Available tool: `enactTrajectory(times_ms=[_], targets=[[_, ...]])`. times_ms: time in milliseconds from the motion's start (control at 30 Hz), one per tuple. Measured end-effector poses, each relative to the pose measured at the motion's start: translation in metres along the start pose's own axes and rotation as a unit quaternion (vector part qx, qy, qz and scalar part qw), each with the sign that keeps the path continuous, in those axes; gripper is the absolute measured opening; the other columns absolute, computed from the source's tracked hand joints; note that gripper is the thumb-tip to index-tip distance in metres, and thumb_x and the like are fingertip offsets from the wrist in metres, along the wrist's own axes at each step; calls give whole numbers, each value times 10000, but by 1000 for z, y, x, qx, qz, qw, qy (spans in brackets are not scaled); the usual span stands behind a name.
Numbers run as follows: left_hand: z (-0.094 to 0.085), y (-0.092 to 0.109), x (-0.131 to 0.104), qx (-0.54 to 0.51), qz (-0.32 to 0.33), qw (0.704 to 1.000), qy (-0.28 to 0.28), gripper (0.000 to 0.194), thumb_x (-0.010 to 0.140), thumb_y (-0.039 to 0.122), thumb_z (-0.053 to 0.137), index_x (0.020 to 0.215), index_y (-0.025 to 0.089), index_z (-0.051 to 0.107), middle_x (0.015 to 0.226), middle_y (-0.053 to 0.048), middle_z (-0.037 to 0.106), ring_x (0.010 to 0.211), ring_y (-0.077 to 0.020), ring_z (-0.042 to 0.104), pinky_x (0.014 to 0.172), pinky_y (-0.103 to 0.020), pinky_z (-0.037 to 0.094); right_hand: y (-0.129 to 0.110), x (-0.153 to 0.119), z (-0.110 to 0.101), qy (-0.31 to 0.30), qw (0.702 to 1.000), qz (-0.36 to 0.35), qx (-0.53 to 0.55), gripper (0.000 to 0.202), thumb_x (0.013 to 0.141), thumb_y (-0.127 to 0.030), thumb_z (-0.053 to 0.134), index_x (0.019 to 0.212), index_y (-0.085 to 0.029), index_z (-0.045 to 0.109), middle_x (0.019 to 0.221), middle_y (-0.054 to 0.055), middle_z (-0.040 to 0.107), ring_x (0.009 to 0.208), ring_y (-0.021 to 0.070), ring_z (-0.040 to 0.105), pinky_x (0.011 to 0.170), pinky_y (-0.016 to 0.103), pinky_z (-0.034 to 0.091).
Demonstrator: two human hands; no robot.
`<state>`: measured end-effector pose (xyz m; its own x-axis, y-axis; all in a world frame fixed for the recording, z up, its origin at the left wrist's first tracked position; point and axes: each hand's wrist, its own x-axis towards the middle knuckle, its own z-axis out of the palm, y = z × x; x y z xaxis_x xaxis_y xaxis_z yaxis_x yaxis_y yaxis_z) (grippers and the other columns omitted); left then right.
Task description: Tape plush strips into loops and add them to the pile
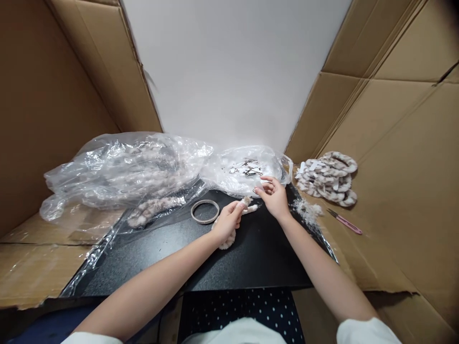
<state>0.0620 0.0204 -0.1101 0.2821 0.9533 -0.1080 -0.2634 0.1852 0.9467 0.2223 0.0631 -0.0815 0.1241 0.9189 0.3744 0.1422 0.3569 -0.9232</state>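
Observation:
My left hand (pixel 230 220) is closed round a strip of fluffy beige-and-white fur (pixel 228 240), one end poking out past the thumb and the rest hanging under the palm. To its right, my right hand (pixel 275 197) pinches a small whitish, tag-like piece (pixel 258 188) between thumb and fingertips, just in front of a clear plastic bag (pixel 224 174). Small metal and white pieces (pixel 247 167) lie in or on that bag. Beside my left hand, a roll of narrow tape (pixel 204 211) rests on the black tabletop (pixel 158 263).
A large clear bag (pixel 118 162) of fluffy strips fills the left back. At the right lie stacked furry loops (pixel 326 179) with white tags, loose fluff (pixel 307 210) and pink-handled tweezers or snips (pixel 344 221). Cardboard walls (pixel 401 157) stand at both sides.

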Motion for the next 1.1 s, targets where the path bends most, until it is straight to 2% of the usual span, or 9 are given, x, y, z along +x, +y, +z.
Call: enactTrajectory(times_ms=[167,267,500,600,700,767,833,1000,1100], targets=[[-1,-2,1,29,-2,1000,10,450,732,616,619,766,180,510,515,102,258,423,-44,218,400,-155,180,4,-22,8,71,997,4,5,244,679,-350,731,827,-180,636,785,55,714,743,192,687,699,313,564],[-1,-1,0,51,-4,999,14,447,736,615,610,777,178,527,515,101,259,423,-44,226,404,-156,186,5,-24,11,69,997,7,18,220,675,-349,735,778,-183,635,749,41,703,714,188,678,685,313,564],[0,1,-1,73,-8,997,12,453,731,615,622,766,173,528,520,94,270,427,-45,236,403,-166,183,4,-33,11,-2,1000,-28,-5,133,710,-299,717,765,-192,662,765,36,693,730,189,662,724,334,546],[-1,-1,-1,50,-2,999,-4,451,730,608,636,788,173,533,535,94,269,437,-46,236,410,-167,180,-2,-37,9,-54,992,-94,-61,60,735,-261,703,763,-209,696,818,48,696,870,214,649,834,359,515],[-3,-3,0,-5,-8,1000,-20,409,723,553,672,778,180,513,547,94,261,444,-46,221,420,-166,159,-4,-37,7,-111,985,-124,-35,148,776,-313,686,900,-236,710,997,58,708,1048,233,608,956,385,460],[-4,-3,1,-41,-9,999,-26,388,725,517,681,741,183,483,551,91,268,449,-47,223,426,-168,158,-1,-35,6,-76,993,-89,30,230,835,-404,614,970,-235,694,1073,62,698,1065,230,607,970,391,449],[-4,-3,0,-63,0,998,-32,386,729,506,676,715,182,468,550,86,276,454,-48,232,432,-166,172,4,-32,7,-30,996,-19,84,305,826,-485,601,942,-219,692,999,60,711,985,223,634,909,375,480],[-2,-2,-2,-31,16,999,-17,378,736,523,666,742,178,512,608,57,388,497,-52,324,453,-159,250,10,-33,14,-155,976,103,109,370,598,-481,800,809,-190,710,754,14,702,718,178,648,708,313,527],[-3,1,-3,-12,16,1000,-16,379,741,531,652,744,181,505,631,53,413,505,-52,352,454,-160,273,9,-34,16,-147,979,96,106,345,589,-476,804,748,-182,717,721,10,699,679,170,646,692,311,532]])
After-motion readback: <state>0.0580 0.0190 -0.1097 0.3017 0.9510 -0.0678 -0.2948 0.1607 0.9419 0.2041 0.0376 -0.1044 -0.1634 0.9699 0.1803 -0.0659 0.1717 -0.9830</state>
